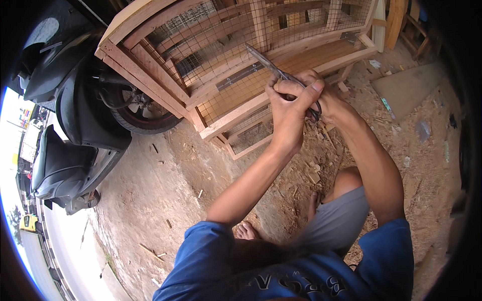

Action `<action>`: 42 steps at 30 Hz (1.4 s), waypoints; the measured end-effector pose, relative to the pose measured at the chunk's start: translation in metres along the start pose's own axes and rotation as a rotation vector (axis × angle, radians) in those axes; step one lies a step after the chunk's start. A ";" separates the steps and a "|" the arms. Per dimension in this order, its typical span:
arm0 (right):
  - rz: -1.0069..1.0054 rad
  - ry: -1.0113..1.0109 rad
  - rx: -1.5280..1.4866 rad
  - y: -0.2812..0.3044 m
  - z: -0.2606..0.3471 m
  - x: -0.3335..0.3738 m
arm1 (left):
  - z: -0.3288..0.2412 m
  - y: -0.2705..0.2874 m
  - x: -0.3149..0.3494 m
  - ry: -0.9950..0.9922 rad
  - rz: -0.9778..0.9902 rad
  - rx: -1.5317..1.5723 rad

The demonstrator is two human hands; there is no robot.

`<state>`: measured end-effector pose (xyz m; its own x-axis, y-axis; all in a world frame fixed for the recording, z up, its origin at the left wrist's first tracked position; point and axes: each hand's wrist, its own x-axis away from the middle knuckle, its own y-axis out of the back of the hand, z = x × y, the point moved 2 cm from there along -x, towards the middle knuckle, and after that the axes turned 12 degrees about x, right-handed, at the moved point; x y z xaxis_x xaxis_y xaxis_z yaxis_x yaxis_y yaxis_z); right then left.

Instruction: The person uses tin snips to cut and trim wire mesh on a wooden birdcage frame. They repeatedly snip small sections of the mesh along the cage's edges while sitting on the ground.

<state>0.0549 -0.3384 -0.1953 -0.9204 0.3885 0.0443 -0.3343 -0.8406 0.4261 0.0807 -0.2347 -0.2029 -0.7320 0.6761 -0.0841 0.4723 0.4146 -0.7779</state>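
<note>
My two hands are close together in front of a wooden cage frame (231, 120) covered with wire mesh (196, 40). Between them is a pair of metal scissors (268, 64) with long blades and dark looped handles, the blades pointing up and left across the mesh. My left hand (290, 108) is closed around the handle area, its thumb lying over the top. Against it, my right hand (326, 100) is also closed on the handles, with most of its fingers hidden. A dark metal hinge (240, 76) is fixed to a rail below the blades.
Black scooters (65, 160) are parked at the left, a wheel (143, 110) close to the cage's corner. Wood chips (314, 176) and sawdust litter the ground. A flat board (409, 90) lies at the right. My bare foot (246, 231) rests on the ground below.
</note>
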 end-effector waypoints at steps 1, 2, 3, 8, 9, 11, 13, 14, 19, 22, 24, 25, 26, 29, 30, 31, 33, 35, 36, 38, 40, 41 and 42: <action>-0.005 0.010 0.004 0.001 0.000 0.001 | 0.001 0.001 0.000 0.048 -0.042 0.015; -0.026 -0.037 0.026 0.000 -0.001 0.001 | 0.001 0.000 0.000 0.008 0.038 0.058; -0.012 0.042 -0.007 -0.001 -0.001 0.003 | 0.001 0.000 0.000 0.019 0.068 0.073; 0.053 -0.029 -0.082 0.000 -0.005 0.017 | 0.005 0.005 0.003 -0.062 0.035 0.025; 0.061 0.037 -0.069 0.002 0.000 0.012 | 0.006 0.005 0.005 -0.024 0.046 0.063; 0.020 0.055 -0.031 0.001 0.005 0.015 | 0.005 0.008 0.007 -0.012 0.036 0.030; -0.011 -0.098 0.347 0.005 0.008 0.014 | 0.007 0.009 0.010 0.002 -0.005 0.021; 0.052 -0.014 0.176 0.000 0.011 0.017 | 0.008 0.010 0.013 0.010 -0.006 0.033; 0.097 0.098 0.173 -0.004 0.013 0.044 | 0.014 0.013 0.027 0.000 0.112 -0.164; 0.134 -0.051 0.242 0.002 0.014 0.059 | 0.021 0.016 0.042 0.196 0.127 -0.134; -0.001 -0.058 0.508 0.003 0.021 0.064 | 0.020 0.016 0.045 0.080 0.123 -0.131; -0.071 -0.046 0.639 0.004 0.026 0.066 | 0.019 0.015 0.044 0.011 0.127 -0.133; -0.124 -0.003 0.713 0.003 0.032 0.069 | 0.019 0.015 0.044 0.033 0.120 -0.082; -0.241 0.013 0.910 -0.005 0.046 0.072 | 0.023 0.015 0.039 0.205 0.112 0.293; -0.247 -0.020 0.938 -0.006 0.048 0.071 | 0.026 0.013 0.041 0.166 0.069 0.414; -0.259 -0.020 0.954 -0.007 0.050 0.070 | 0.029 0.013 0.041 0.178 0.052 0.442; -0.279 -0.013 0.999 -0.007 0.051 0.069 | 0.033 0.012 0.036 0.197 0.037 0.513; -0.316 -0.009 1.022 -0.007 0.051 0.067 | 0.038 0.010 0.032 0.194 0.008 0.514; -0.345 0.018 1.036 -0.006 0.051 0.066 | 0.039 0.009 0.030 0.183 0.005 0.523; -0.373 0.009 1.078 -0.006 0.052 0.064 | 0.040 0.006 0.025 0.216 0.020 0.558; -0.391 0.010 1.121 -0.005 0.054 0.062 | 0.041 0.003 0.022 0.233 0.035 0.579; -0.388 0.007 1.141 -0.004 0.055 0.062 | 0.041 0.002 0.021 0.237 0.032 0.578; -0.385 -0.001 1.159 -0.005 0.056 0.063 | 0.041 0.002 0.021 0.241 0.027 0.574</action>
<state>0.0103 -0.2888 -0.1440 -0.8008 0.5385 -0.2621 -0.2058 0.1636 0.9648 0.0462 -0.2444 -0.2312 -0.5600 0.8283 -0.0178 0.1013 0.0472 -0.9937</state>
